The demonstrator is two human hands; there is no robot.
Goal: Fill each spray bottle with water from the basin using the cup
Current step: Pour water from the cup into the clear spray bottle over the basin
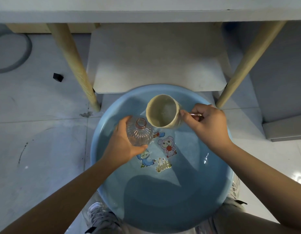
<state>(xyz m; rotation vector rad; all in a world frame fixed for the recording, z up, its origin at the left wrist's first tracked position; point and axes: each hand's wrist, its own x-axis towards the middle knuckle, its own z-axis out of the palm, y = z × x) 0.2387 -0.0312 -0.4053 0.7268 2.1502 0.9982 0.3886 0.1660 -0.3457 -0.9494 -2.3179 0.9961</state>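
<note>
A clear ribbed spray bottle (138, 132) with an open pink neck and no spray head is gripped in my left hand (124, 141), held upright over the left part of the blue basin (102, 125). My right hand (207, 124) pinches the metal handle (195, 114) of a beige cup (161, 112). The cup is tilted toward the bottle, its lip just right of the bottle's mouth. A little water shows inside the cup. Water fills the basin, with cartoon stickers (168, 146) on its bottom.
The basin sits on a pale tiled floor between my feet (99, 215). A white stool (156, 65) with wooden legs (75, 65) stands right behind the basin, under a white table edge. A small black object (58, 77) lies on the floor at left.
</note>
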